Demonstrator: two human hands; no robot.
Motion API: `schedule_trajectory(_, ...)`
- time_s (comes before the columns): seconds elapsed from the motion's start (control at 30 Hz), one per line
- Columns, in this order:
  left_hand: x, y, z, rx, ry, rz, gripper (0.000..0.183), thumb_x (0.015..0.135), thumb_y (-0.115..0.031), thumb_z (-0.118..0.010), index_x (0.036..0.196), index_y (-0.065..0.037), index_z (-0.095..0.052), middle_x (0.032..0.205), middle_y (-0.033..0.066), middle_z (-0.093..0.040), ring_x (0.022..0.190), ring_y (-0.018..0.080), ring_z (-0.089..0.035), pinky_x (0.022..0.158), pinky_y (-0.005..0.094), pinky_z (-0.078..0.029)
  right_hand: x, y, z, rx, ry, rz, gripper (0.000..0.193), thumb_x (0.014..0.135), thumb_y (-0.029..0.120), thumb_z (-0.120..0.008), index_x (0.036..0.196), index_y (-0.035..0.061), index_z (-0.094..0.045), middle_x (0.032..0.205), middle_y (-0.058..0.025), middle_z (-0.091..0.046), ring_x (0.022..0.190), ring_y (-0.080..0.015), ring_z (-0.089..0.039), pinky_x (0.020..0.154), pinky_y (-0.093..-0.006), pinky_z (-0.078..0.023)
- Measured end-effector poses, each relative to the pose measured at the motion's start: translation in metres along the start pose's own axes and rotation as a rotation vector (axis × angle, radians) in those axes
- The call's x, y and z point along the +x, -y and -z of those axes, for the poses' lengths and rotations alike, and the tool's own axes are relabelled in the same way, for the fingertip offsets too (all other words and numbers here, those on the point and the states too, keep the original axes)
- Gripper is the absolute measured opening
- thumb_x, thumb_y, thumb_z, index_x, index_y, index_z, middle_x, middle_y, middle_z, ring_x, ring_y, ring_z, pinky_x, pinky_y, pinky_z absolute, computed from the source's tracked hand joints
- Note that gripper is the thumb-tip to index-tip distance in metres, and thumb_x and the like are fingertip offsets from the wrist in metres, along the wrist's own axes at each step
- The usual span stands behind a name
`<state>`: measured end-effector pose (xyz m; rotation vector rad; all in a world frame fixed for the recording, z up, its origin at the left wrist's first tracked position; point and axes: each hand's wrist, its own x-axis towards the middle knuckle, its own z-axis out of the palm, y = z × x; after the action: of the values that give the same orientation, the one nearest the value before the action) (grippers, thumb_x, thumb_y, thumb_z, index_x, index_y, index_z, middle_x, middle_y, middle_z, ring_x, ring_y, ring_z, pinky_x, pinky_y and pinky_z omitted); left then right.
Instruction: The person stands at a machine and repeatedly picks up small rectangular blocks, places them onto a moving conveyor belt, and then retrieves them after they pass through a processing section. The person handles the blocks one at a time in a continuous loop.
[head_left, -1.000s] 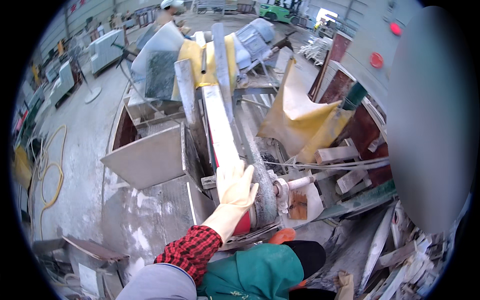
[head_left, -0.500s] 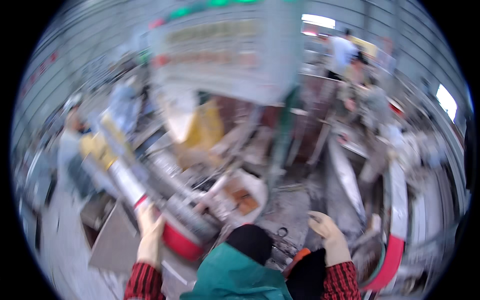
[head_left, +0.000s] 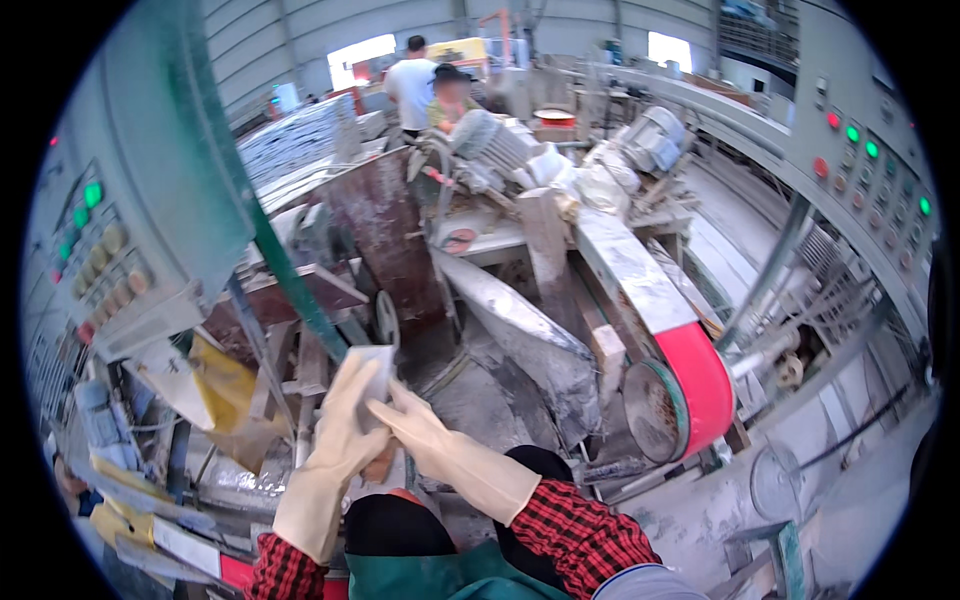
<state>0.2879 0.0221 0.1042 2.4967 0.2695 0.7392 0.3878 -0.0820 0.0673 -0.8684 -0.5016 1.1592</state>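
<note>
Both my hands wear cream rubber gloves and meet in front of my knees. Between them is a small, pale, flat rectangular piece point(head_left: 375, 372), tilted up; its material is unclear. My left hand point(head_left: 345, 425) closes on its left side. The fingers of my right hand point(head_left: 415, 420) pinch its lower right edge, close to the left palm. Part of the piece is hidden by the gloves. Just below the hands, an orange-brown block point(head_left: 379, 465) shows in part.
A belt machine point(head_left: 655, 285) with a white cover and red rounded end stands at right; another red-ended one point(head_left: 195, 550) is at lower left. Control panels with lit buttons flank me point(head_left: 160, 200) point(head_left: 860, 150). A dusty metal chute point(head_left: 525, 325) lies ahead. Two people point(head_left: 410, 90) are beyond.
My view has turned to the right. My hands, apart before with the left beside the left belt machine, have come together at the pale flat piece.
</note>
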Motion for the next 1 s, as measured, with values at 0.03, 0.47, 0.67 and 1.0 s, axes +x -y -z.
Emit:
schedule_trajectory(0.03,0.017,-0.011,-0.017,0.037,0.075,-0.066,0.072,0.065,-0.005,-0.07,0.134,-0.005,-0.048,0.144,0.0242,-0.039,0.133,0.0374,-0.04,0.108,0.036,-0.036,0.028,-0.022,0.019,-0.095,-0.215,0.192,0.058,0.092,0.016,-0.058,0.144,0.0108,-0.034,0.129,-0.0133,-0.053,0.113,-0.0227,-0.055,0.092,-0.0357,-0.047)
schedule_trajectory(0.47,-0.216,0.159,0.142,0.66,-0.006,0.721,0.056,0.086,-0.013,-0.061,0.137,0.0,-0.044,0.144,0.0245,-0.039,0.136,0.0382,-0.033,0.114,0.0393,-0.025,-0.111,0.118,0.33,-0.104,-1.246,0.618,0.053,0.084,-0.01,-0.047,0.13,0.0142,-0.042,0.122,-0.0103,-0.054,0.095,-0.0252,-0.062,0.069,-0.041,-0.058)
schedule_trajectory(0.67,-0.343,0.172,0.175,0.893,-0.097,1.174,0.064,0.091,-0.04,-0.057,0.142,-0.005,-0.039,0.146,0.0235,-0.035,0.135,0.0386,-0.033,0.113,0.0444,-0.026,-0.139,0.132,0.41,0.045,-1.503,0.527,0.04,0.087,-0.004,-0.049,0.125,0.0104,-0.044,0.116,-0.0146,-0.052,0.096,-0.0317,-0.058,0.073,-0.0506,-0.058)
schedule_trajectory(1.0,-0.344,0.147,0.18,0.703,-0.154,1.227,0.07,0.092,-0.046,-0.055,0.142,0.001,-0.038,0.147,0.0252,-0.035,0.137,0.0364,-0.032,0.115,0.0415,-0.023,-0.135,0.149,0.414,-1.278,-1.281,-0.176,0.029,0.086,0.009,-0.061,0.115,0.0116,-0.055,0.096,-0.0136,-0.063,0.086,-0.0296,-0.065,0.073,-0.0433,-0.056)
